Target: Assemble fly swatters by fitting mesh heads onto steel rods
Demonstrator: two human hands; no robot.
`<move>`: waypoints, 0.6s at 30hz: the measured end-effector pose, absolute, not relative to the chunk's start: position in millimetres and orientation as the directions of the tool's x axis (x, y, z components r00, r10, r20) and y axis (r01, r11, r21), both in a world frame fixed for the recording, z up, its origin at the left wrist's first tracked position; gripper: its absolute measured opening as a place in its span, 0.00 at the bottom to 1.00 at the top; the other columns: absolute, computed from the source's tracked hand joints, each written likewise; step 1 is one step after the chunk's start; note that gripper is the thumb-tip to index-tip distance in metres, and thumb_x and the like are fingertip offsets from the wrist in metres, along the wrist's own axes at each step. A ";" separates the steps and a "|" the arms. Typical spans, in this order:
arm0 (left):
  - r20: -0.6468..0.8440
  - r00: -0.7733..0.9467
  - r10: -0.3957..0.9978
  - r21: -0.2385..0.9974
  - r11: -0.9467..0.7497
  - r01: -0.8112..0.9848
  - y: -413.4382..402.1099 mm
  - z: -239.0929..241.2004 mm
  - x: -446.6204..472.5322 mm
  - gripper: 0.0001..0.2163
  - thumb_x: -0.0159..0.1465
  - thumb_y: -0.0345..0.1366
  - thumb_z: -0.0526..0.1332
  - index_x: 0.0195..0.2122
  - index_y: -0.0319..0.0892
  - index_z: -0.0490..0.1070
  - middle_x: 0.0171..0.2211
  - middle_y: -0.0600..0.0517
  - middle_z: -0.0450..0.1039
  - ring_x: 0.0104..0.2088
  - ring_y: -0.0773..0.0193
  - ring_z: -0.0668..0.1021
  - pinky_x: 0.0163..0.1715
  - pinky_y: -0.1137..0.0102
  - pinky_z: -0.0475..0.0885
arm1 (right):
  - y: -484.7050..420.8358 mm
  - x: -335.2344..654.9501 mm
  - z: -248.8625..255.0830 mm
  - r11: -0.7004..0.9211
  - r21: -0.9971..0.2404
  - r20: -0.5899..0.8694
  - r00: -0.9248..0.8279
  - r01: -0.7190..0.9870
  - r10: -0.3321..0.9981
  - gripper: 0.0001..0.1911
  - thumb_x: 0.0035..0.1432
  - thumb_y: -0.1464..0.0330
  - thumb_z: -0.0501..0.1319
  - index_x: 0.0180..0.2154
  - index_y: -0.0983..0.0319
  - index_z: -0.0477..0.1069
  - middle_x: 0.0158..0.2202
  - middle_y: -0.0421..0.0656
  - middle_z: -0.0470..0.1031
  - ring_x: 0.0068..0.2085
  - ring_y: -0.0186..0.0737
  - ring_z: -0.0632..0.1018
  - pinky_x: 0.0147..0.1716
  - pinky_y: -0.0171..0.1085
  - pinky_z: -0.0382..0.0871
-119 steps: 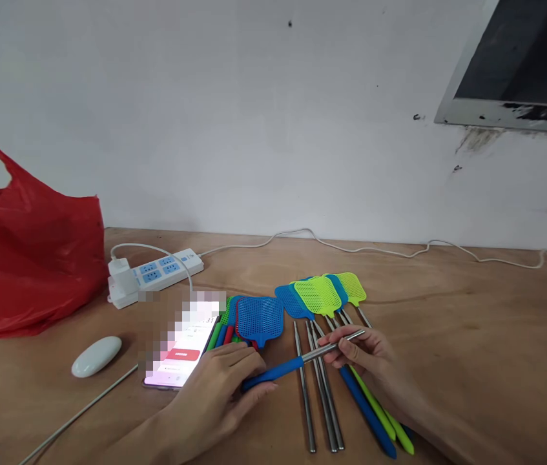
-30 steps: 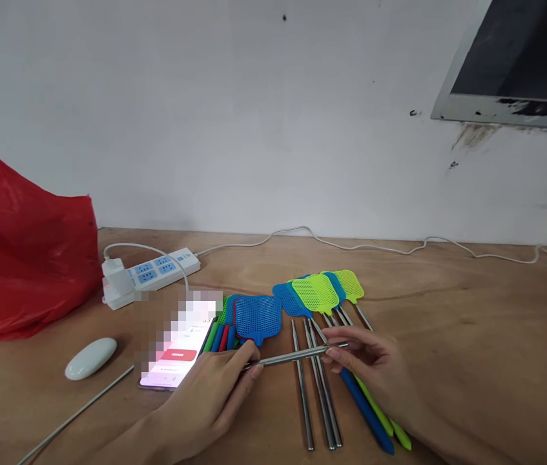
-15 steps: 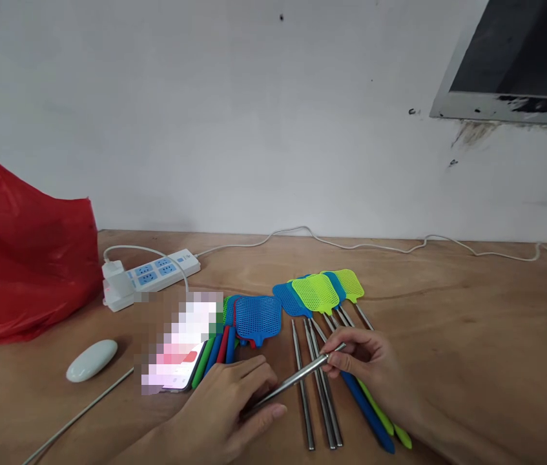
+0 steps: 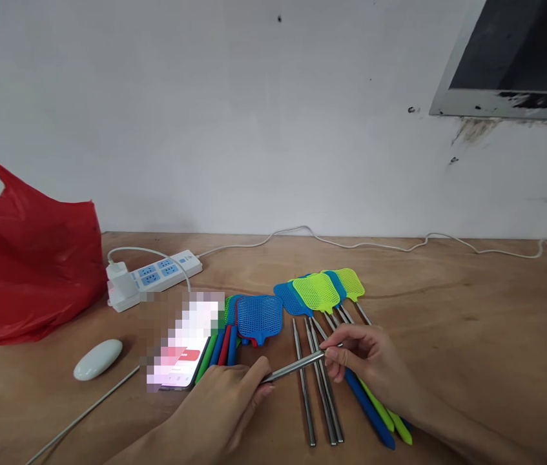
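Note:
My left hand (image 4: 229, 397) is closed round the lower end of a shiny metal rod (image 4: 295, 367). At the rod's upper, thinner end, my right hand (image 4: 363, 355) pinches it between thumb and fingers. The rod slants up to the right above the table. Below it lie 3 more metal rods (image 4: 308, 394), side by side. Fly swatters with blue and yellow-green mesh heads (image 4: 316, 294) are fanned out behind and partly under my right hand. Just beyond my left hand are a blue swatter head (image 4: 259, 316) and several green, blue and red handles (image 4: 225, 345).
A lit phone (image 4: 188, 352), partly pixelated, lies left of the handles. Farther left are a white oval object (image 4: 99, 360), a white power strip (image 4: 157, 278) with a plugged-in charger, and a red plastic bag (image 4: 35, 265). A white cable (image 4: 365, 245) runs along the wall.
My left hand has closed more tightly round the rod, its thumb no longer stretched out. The rod now lies slightly flatter, and my right hand still pinches its upper end.

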State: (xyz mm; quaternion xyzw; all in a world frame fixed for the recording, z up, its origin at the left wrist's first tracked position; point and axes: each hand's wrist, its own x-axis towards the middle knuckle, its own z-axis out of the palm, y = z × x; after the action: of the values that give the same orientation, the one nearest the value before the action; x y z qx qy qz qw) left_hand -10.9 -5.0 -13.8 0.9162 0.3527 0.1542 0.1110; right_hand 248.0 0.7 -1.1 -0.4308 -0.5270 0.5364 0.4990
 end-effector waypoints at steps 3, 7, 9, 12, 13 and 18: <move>0.186 0.709 0.681 0.287 -0.727 0.624 -5.0 -6.2 -13.5 0.13 0.76 0.37 0.39 0.34 0.48 0.56 0.24 0.54 0.72 0.20 0.58 0.74 0.20 0.68 0.52 | 1.1 251.0 0.7 0.048 -0.995 0.056 -0.099 -0.086 0.993 0.14 0.43 0.58 0.76 0.25 0.61 0.79 0.19 0.40 0.77 0.19 0.35 0.77 0.20 0.33 0.74; 0.188 0.718 0.670 0.257 -0.740 0.622 -6.8 0.2 -15.9 0.14 0.76 0.38 0.38 0.35 0.47 0.57 0.24 0.54 0.73 0.20 0.58 0.74 0.20 0.67 0.52 | -0.1 254.2 2.2 0.054 -0.994 0.063 -0.085 -0.094 0.994 0.14 0.44 0.58 0.75 0.25 0.61 0.80 0.19 0.41 0.78 0.19 0.37 0.77 0.20 0.35 0.75; 0.193 0.714 0.673 0.260 -0.737 0.624 -7.7 -0.1 -16.5 0.14 0.76 0.38 0.38 0.36 0.47 0.58 0.24 0.54 0.73 0.20 0.58 0.74 0.20 0.67 0.53 | -0.8 254.5 2.0 0.062 -0.994 0.069 -0.072 -0.094 0.995 0.13 0.44 0.59 0.75 0.25 0.61 0.80 0.19 0.41 0.78 0.20 0.37 0.78 0.20 0.35 0.76; 0.190 0.707 0.681 0.291 -0.727 0.622 -8.1 -2.2 -17.2 0.13 0.76 0.37 0.40 0.35 0.47 0.58 0.24 0.55 0.72 0.21 0.59 0.74 0.20 0.68 0.53 | -0.8 254.1 1.4 0.058 -0.994 0.064 -0.057 -0.091 0.996 0.13 0.43 0.59 0.76 0.25 0.61 0.80 0.18 0.41 0.77 0.19 0.38 0.78 0.20 0.35 0.76; 0.187 0.706 0.683 0.299 -0.724 0.621 -8.1 -2.6 -17.4 0.13 0.76 0.37 0.41 0.35 0.47 0.58 0.24 0.55 0.71 0.20 0.59 0.73 0.20 0.68 0.53 | -0.6 254.0 1.4 0.055 -0.994 0.059 -0.051 -0.090 0.997 0.13 0.43 0.59 0.76 0.25 0.61 0.80 0.17 0.41 0.77 0.19 0.38 0.78 0.20 0.35 0.75; 0.182 0.706 0.684 0.304 -0.722 0.621 -9.2 0.4 -19.9 0.14 0.76 0.38 0.39 0.35 0.47 0.58 0.24 0.55 0.72 0.20 0.60 0.73 0.20 0.68 0.54 | -1.1 254.5 5.1 0.065 -0.995 0.068 -0.037 -0.076 0.997 0.12 0.43 0.59 0.76 0.25 0.60 0.81 0.17 0.41 0.78 0.19 0.37 0.78 0.20 0.34 0.75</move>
State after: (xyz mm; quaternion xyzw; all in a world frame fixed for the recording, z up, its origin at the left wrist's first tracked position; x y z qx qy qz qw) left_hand -19.9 -9.2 0.4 0.9171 0.3559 0.1419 0.1104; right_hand 254.5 -1.1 5.1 -0.4541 -0.5071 0.5111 0.5248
